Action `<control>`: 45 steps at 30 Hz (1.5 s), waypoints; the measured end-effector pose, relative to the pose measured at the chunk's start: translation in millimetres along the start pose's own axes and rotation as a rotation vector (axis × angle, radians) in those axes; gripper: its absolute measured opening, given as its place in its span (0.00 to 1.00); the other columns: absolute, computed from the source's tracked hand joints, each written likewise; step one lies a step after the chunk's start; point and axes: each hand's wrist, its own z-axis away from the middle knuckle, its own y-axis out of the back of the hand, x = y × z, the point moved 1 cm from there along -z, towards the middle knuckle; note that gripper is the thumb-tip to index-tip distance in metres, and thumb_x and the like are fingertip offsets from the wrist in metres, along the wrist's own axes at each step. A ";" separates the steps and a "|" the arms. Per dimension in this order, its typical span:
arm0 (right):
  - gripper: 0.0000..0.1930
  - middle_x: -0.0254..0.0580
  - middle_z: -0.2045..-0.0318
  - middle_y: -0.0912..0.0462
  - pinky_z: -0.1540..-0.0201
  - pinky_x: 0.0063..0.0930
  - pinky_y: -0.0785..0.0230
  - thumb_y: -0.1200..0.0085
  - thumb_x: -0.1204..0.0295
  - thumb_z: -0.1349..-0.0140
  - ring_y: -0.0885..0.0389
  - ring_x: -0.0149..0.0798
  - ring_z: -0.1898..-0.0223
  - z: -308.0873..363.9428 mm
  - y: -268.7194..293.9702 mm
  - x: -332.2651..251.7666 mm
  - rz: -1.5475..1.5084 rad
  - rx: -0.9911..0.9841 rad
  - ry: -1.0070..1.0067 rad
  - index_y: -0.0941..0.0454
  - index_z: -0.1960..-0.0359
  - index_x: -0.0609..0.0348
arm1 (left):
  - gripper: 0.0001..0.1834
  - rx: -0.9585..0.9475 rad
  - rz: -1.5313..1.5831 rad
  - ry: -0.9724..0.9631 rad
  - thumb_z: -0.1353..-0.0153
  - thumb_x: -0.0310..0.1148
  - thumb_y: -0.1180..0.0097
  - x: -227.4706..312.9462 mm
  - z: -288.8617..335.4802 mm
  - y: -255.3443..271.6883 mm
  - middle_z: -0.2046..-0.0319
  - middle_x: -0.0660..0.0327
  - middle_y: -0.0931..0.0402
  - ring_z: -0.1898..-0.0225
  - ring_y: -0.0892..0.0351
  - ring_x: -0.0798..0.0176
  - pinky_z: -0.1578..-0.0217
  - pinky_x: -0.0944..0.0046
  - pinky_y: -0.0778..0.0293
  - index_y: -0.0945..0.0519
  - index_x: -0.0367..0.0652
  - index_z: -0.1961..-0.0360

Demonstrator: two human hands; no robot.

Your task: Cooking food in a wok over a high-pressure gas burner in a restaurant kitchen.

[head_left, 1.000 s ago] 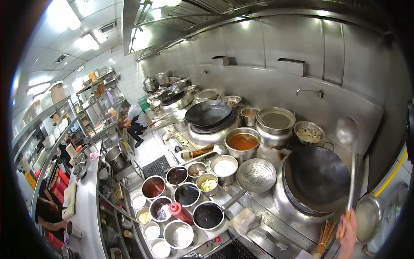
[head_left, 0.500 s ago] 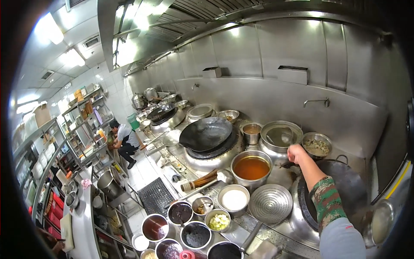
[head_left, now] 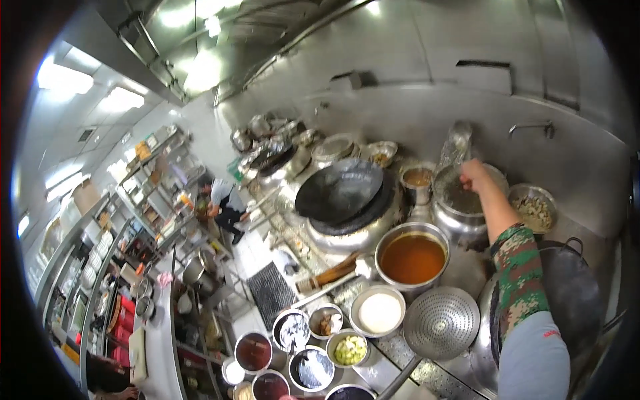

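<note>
Silver metal shines on my one ladle [head_left: 459,135], just past my right hand [head_left: 474,175] and a bit to its left. It is blurry, with something clear and wet-looking around it. My right hand is curled in a fist on the handle, which I mostly cannot see behind my fingers. My left hand is out of sight, so I cannot tell how it is.

A second ago the ladle stood up over the black wok [head_left: 567,293] on my right. Half a second ago its scoop was down in the round pot [head_left: 448,205]. Now the scoop is up, near the back wall [head_left: 407,110], and my view has tipped.

The scoop end points away from me, up and slightly left. Its long line seems to run from my fist toward the wall.

The round pot shows under my hand. Right of my hand is one bowl of pale lumps [head_left: 533,208]. Left of it are one pot of brown soup [head_left: 412,259] and, farther left, one more big black wok [head_left: 339,190]. Nearer me than my hand I count one strainer full of holes [head_left: 441,323], one bowl of white stuff [head_left: 378,312], one bowl of green bits [head_left: 351,350] and two pots of dark red sauce [head_left: 253,353]. Far left of my hand, one person [head_left: 225,202] bends over.
</note>
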 end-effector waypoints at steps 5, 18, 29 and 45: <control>0.19 0.48 0.79 0.27 0.85 0.38 0.39 0.59 0.77 0.40 0.27 0.39 0.82 12.9 70.5 18.2 0.391 0.131 0.172 0.35 0.46 0.63 | 0.22 -0.052 0.094 0.122 0.32 0.44 0.48 -27.3 72.9 -67.5 0.52 0.48 0.19 0.54 0.20 0.50 0.52 0.54 0.25 0.19 0.39 0.47; 0.03 0.39 0.82 0.29 0.85 0.27 0.39 0.52 0.81 0.44 0.30 0.34 0.85 130.1 118.3 32.5 -0.422 -0.020 -0.396 0.32 0.70 0.62 | 0.23 -0.063 0.119 0.057 0.32 0.45 0.50 -89.6 39.0 -62.0 0.51 0.50 0.19 0.56 0.19 0.52 0.54 0.54 0.24 0.19 0.39 0.47; 0.09 0.33 0.80 0.30 0.84 0.19 0.37 0.49 0.82 0.44 0.26 0.29 0.82 163.4 62.0 -12.4 -0.941 -0.251 -0.412 0.35 0.75 0.56 | 0.23 0.027 0.190 0.142 0.32 0.46 0.51 -114.7 65.1 -74.3 0.51 0.51 0.19 0.58 0.19 0.54 0.55 0.54 0.23 0.19 0.40 0.47; 0.10 0.40 0.78 0.27 0.89 0.30 0.44 0.55 0.80 0.43 0.29 0.30 0.85 177.9 102.3 41.8 0.699 -0.047 -0.069 0.31 0.58 0.64 | 0.24 0.098 0.414 0.334 0.32 0.48 0.52 -120.0 160.7 -222.9 0.51 0.53 0.19 0.60 0.19 0.56 0.58 0.55 0.22 0.18 0.40 0.47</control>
